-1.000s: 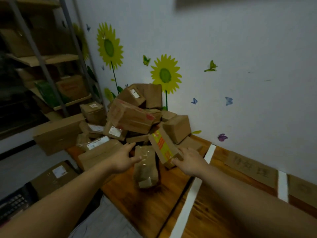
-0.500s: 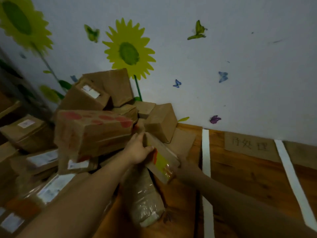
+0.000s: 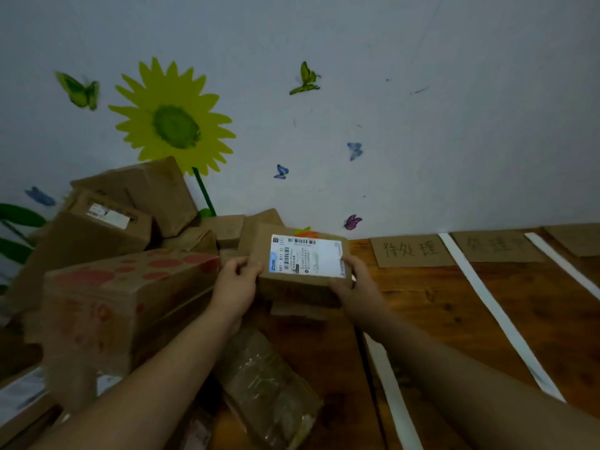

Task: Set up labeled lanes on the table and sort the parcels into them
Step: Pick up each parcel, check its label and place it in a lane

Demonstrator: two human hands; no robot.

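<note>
Fingers (image 3: 245, 265) on crosswise parcel (image 3: 298, 289), label (image 3: 306, 256) up

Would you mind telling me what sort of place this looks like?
Probably a makeshift parcel-sorting corner: cardboard parcels heaped against a wall, white tape strips dividing the wooden table into lanes, and handwritten cardboard labels at the lane heads.

You're holding a matt brown cardboard parcel (image 3: 302, 287) with a smooth white paper label (image 3: 306, 254). The packet (image 3: 269, 384) below looks like crinkled, glossy clear plastic, though it's dim. The table (image 3: 438, 306) is knotty, faintly sheened wood. The lane signs (image 3: 410, 251) are plain cardboard.
</note>
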